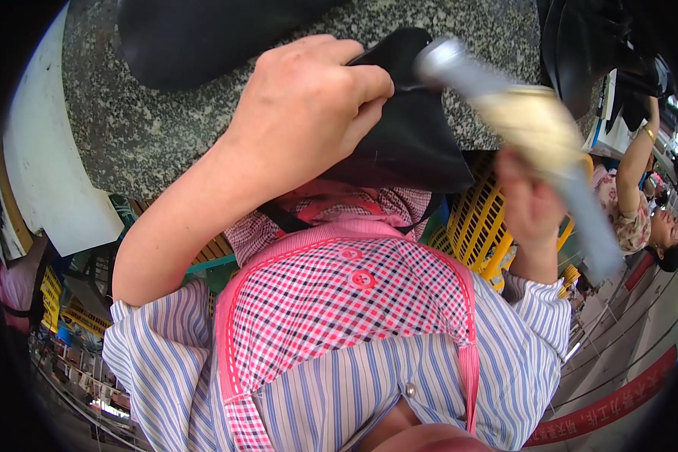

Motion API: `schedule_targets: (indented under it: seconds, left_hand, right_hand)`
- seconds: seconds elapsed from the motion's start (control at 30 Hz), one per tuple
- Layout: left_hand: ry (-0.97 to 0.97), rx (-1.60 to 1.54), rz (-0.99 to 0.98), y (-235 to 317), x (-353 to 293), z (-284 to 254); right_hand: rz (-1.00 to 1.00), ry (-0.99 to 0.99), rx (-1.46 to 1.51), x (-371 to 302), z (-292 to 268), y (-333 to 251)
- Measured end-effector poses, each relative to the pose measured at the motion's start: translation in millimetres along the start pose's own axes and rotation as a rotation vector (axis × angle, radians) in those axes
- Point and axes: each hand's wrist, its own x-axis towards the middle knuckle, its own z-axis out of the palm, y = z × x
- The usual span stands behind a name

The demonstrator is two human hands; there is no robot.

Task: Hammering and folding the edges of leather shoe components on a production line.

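Note:
My left hand pinches the upper edge of a black leather-like piece, which lies partly over the near edge of a speckled stone slab and hangs down past it. In my right hand is a hammer, smeared by motion, with grey metal ends and a pale yellow wrapped middle. Its rounded end sits close to the folded top of the black piece, just right of my left fingers. Whether it touches is unclear. What lies under my left fingertips is hidden.
Another black piece lies at the slab's far left. More black pieces hang at the right. A yellow plastic basket stands below the slab. White board borders the left. Another person's raised arm is at far right.

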Motion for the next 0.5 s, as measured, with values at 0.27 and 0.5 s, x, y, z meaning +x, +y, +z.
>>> schedule_targets:
  seconds: [0.27,0.5]
  left_hand:
    - [-0.023,0.066,-0.01,-1.0,3.6,3.5]
    - [0.048,0.084,0.032,3.6,-1.3,21.8]
  right_hand:
    - [0.21,0.079,-0.151,-46.9,-20.3,38.4]
    - [0.318,0.938,0.094,-76.9,-85.9,71.9]
